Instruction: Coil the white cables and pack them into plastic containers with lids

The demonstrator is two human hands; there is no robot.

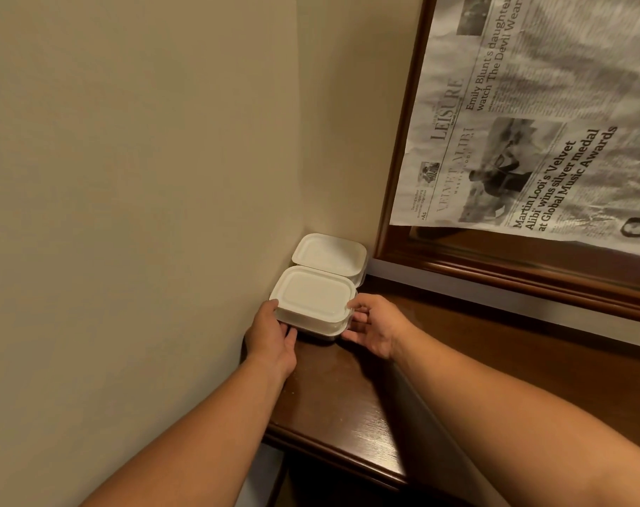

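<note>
Two white plastic containers, rectangular, rounded corners, lids on, flat on wooden shelf point(347, 397) in wall corner. Near container point(313, 300) in front; far container point(329, 252) right behind it.

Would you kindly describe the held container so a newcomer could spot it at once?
Where the wooden desk meets the beige wall, left of the newspaper, sit two white lidded containers. The nearer container is gripped by the left hand and right hand; the far container behind it is untouched.
</note>
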